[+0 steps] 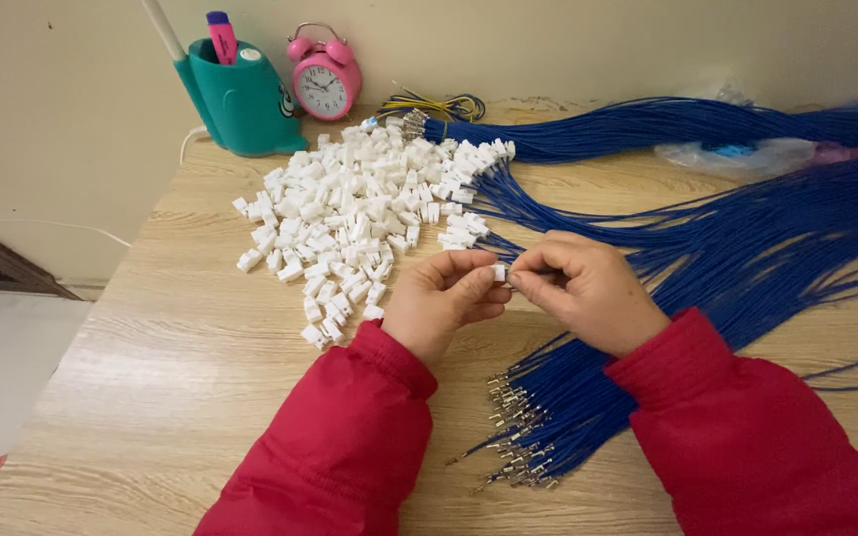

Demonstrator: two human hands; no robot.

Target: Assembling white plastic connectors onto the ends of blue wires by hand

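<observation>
My left hand [444, 298] pinches a small white plastic connector [499, 271] between thumb and fingers. My right hand [588, 288] meets it from the right, gripping the end of a blue wire [533, 270] at the connector. Both arms wear red sleeves. A heap of loose white connectors [350, 208] lies just beyond my left hand. A bundle of blue wires with metal terminals [538, 427] lies below my right wrist. Blue wires fitted with white connectors [484, 159] fan out behind my hands.
A wooden table [171, 377] carries everything. At the back stand a teal pen holder [240, 94] and a pink alarm clock [325, 79]. Long blue wire bundles [747, 199] cover the right side. A clear plastic bag [737, 157] lies at the back right.
</observation>
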